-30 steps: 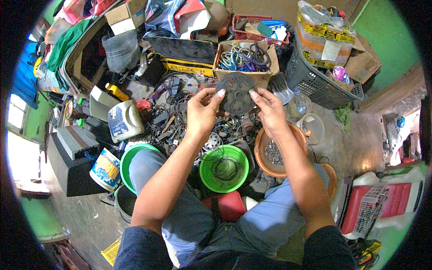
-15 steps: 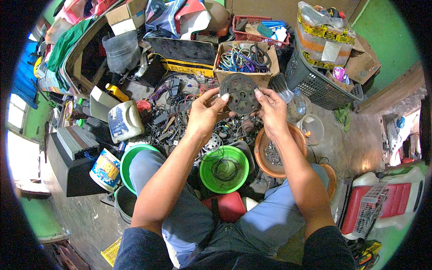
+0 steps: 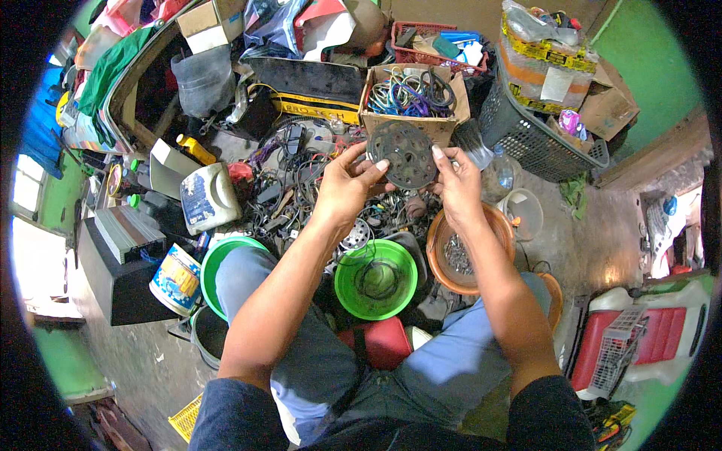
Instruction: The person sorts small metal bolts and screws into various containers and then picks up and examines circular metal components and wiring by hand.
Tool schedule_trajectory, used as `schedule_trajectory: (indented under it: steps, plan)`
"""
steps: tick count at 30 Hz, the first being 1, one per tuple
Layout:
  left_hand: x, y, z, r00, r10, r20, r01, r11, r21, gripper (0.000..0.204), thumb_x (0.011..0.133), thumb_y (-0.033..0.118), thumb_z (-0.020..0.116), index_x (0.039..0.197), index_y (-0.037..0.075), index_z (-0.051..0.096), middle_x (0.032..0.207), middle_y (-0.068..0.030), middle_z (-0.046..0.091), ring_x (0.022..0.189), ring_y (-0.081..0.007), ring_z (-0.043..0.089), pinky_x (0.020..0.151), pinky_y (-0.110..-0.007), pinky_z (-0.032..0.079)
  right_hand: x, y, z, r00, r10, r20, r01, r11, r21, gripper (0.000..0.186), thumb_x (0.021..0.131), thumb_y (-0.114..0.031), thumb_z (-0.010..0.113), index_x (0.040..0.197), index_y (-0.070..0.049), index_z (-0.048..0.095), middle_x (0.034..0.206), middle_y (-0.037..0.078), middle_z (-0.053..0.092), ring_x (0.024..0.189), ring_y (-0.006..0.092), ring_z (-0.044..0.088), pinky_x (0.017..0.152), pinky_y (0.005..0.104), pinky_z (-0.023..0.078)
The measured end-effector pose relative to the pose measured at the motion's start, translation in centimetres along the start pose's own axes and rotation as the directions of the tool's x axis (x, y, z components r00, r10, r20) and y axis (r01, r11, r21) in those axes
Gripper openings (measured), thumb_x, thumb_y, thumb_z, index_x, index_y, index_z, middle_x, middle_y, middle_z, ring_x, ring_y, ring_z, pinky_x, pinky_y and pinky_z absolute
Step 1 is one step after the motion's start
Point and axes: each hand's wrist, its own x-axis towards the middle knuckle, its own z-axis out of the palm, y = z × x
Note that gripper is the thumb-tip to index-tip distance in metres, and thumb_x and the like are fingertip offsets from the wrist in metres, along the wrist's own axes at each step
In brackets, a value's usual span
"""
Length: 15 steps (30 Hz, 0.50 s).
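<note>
A round dark disc with several holes (image 3: 403, 155) is held up between my two hands, its flat face toward me. My left hand (image 3: 347, 184) pinches its left edge, thumb on the face. At its right edge my right hand (image 3: 456, 179) grips it the same way, thumb on the near side. Below the disc lies a heap of cables and small parts (image 3: 301, 180). Between my knees stands a green basin (image 3: 410, 282) with a loop of dark wire in it. Under my right forearm an orange-brown basin (image 3: 435, 259) holds small metal bits.
Beyond the heap stands a cardboard box (image 3: 415, 128) full of cables. A grey laundry basket (image 3: 519, 131) is at the far right. To the left are a white jug (image 3: 209, 199), a dark speaker-like box (image 3: 124, 289) and a white-blue bucket (image 3: 174, 282).
The disc has shifted very slightly to the right in the picture and turned a little. Both hands keep their hold on it.
</note>
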Motion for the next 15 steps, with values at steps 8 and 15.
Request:
schedule_trajectory:
  steps: [8, 15]
  plan:
    - [0.2, -3.3, -1.4, 0.989, 0.000, -0.147, 0.022, 0.988, 0.151, 0.050, 0.099, 0.003, 0.059, 0.146, 0.001, 0.041, 0.102, -0.0129, 0.066, 0.087, -0.0197, 0.067, 0.073, -0.033, 0.060, -0.5, 1.5, 0.4, 0.982, 0.161, 0.097, -0.169, 0.982, 0.079, 0.026, 0.103, -0.017, 0.058, 0.124, -0.002, 0.060, 0.106, 0.013, 0.069, 0.088, 0.0183, 0.069, 0.069, 0.0317, 0.061]
    - [0.8, -11.2, -5.6, 0.963, 0.089, -0.254, 0.048, 0.873, 0.485, 0.042, 0.094, 0.005, 0.065, 0.133, 0.005, 0.050, 0.107, -0.0178, 0.070, 0.096, -0.0265, 0.069, 0.083, -0.038, 0.053, -0.6, 7.9, 0.5, 0.951, 0.285, 0.121, -0.256, 0.943, -0.214, 0.024, 0.104, -0.018, 0.056, 0.120, -0.002, 0.062, 0.106, 0.010, 0.069, 0.093, 0.0196, 0.067, 0.069, 0.0355, 0.061]
